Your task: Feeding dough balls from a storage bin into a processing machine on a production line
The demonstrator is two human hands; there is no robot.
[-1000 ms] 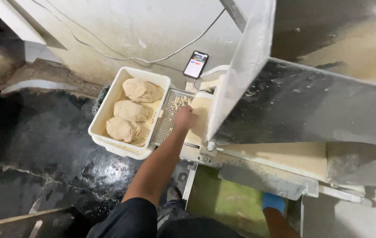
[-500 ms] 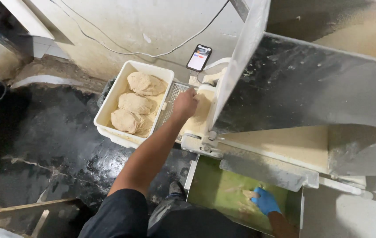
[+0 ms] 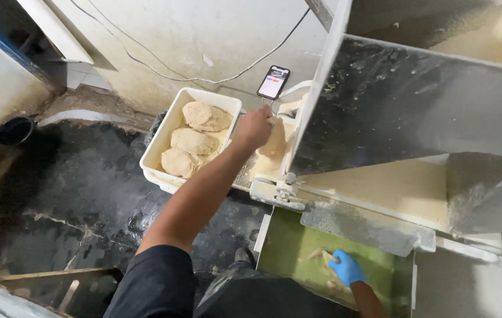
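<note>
Your left hand is curled around a slab of pale dough at the machine's outlet, beside the white tub of dough lumps. Your blue-gloved right hand rests half-closed on dough scraps in the green tray. Support the slab from beneath; mind the phone and the metal chute alongside.

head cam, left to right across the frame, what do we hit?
Black bucket → white tub holding three dough lumps → left hand at the dough outlet → phone against the wall → grey metal hopper. Lower right, right hand in a blue glove in the green tray.
</note>
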